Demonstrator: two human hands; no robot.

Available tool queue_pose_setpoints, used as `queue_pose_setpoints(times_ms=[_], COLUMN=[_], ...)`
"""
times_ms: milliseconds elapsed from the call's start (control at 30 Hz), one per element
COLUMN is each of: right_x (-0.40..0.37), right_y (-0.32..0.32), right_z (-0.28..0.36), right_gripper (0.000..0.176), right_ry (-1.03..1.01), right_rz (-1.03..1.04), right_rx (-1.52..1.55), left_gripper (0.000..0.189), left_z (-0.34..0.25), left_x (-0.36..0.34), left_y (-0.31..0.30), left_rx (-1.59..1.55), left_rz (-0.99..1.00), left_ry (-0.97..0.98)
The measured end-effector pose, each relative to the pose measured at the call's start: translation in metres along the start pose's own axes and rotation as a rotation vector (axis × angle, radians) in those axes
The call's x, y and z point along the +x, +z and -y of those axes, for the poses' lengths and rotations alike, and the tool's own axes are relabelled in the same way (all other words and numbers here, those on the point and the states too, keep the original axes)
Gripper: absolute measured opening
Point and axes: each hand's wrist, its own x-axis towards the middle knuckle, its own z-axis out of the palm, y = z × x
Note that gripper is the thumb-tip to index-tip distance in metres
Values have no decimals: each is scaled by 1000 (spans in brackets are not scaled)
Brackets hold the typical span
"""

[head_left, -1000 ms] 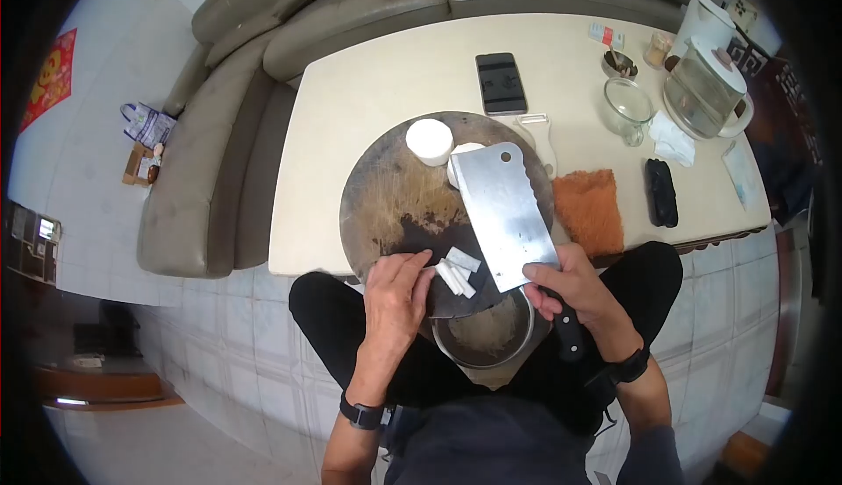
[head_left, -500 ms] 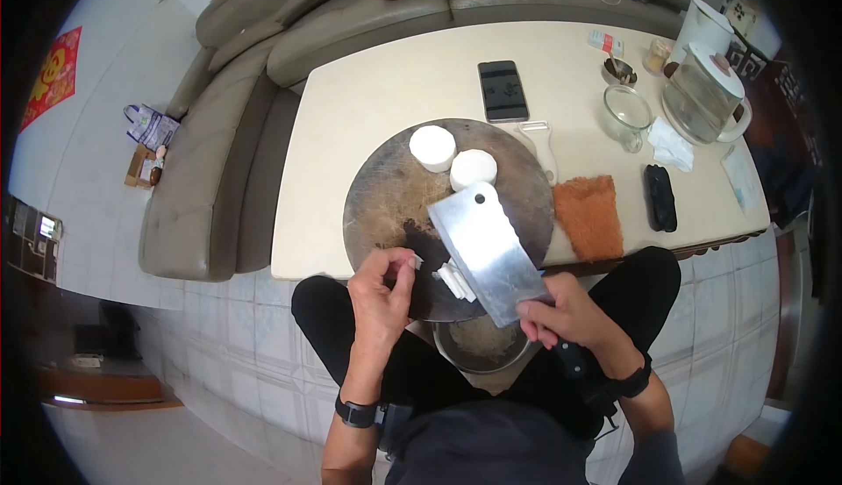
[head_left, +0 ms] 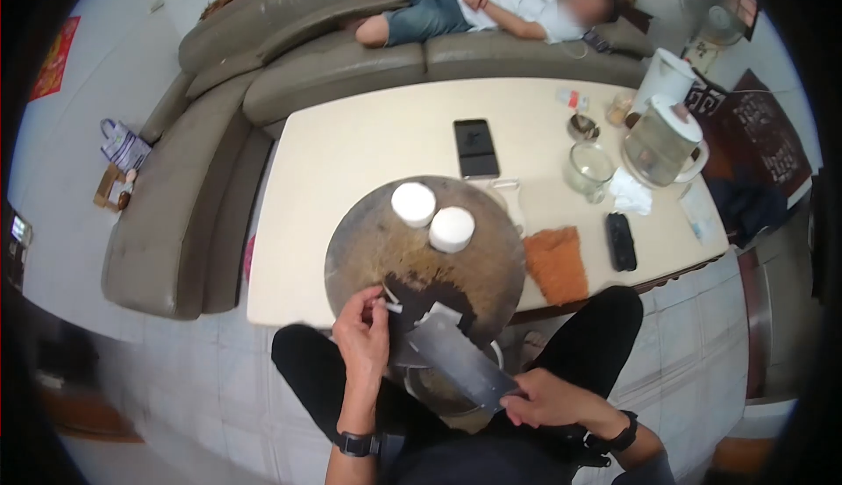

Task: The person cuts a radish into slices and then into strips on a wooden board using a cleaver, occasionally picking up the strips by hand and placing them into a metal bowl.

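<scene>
I see the left hand (head_left: 361,336) over the near left part of the round chopping board (head_left: 368,231), its grip pinching a thin white strip (head_left: 394,308) between thumb and fingertips. The right hand (head_left: 545,399) has its grip wrapped around the handle of a cleaver (head_left: 460,364), whose blade, a little blurred from where I sit, slants over the board's near edge. Cut white pieces (head_left: 444,313) lie at the blade's far end; whether the steel touches them I can't tell. Farther up the board, two thick white rounds (head_left: 413,204) sit side by side. For writing, I get little: the red poster (head_left: 54,60) on the wall has gold marks too blurred to read, and the print on the bag (head_left: 124,147) beside the sofa (head_left: 167,248) is illegible. On the table (head_left: 316,152), a red-and-white packet (head_left: 572,99) carries lettering too small for me, and the phone (head_left: 476,148) shows a dark screen.
</scene>
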Motion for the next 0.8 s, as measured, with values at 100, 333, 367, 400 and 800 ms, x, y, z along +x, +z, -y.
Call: queue_pose_setpoints(times_ms=[100,333,367,400,800], right_x=[1,-2,-1,-3,5], right_y=[1,-2,-1,0,10], right_z=[-1,20,20,25,19], right_gripper=[28,23,21,21,19], right_ry=[6,-85,-159,-161,-228], right_rz=[-26,-152,-243,-248,-560], right_rx=[45,-185,-314,-315,-688], left_gripper=[11,12,12,11,13], left_z=[-7,-6,-5,-4,3], left_x=[3,1,0,0,1], left_y=[0,9,10,11,15], left_rx=[119,141,136,148,236], left_rz=[-19,-113,-112,-121,-217], left_ry=[85,174,180,179,275])
